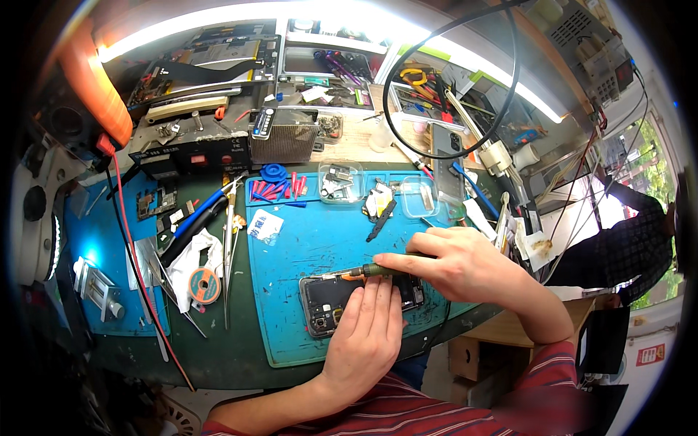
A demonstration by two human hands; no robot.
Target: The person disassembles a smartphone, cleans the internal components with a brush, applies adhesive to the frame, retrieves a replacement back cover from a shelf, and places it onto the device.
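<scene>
An opened smartphone [331, 299] with its inside parts showing lies on the blue work mat [280, 341]. My left hand [371, 334] rests over the phone with its fingers stretched out flat, pressing on it and hiding its middle. My right hand [458, 265] grips a pen-shaped tool [368, 269] with a dark green handle, its index finger laid along the top. The tool's thin orange-brown end points left, at the phone's far edge. Whether it touches the phone I cannot tell. My right hand covers the rear of the tool.
Small clear boxes [341, 183] of parts and red-and-blue pieces [273, 187] lie along the mat's far edge. To the left are tweezers [228, 254], a solder wire spool [204, 285] and white tissue [190, 263]. A black cable loop [515, 80] hangs above. Another person [618, 247] is at far right.
</scene>
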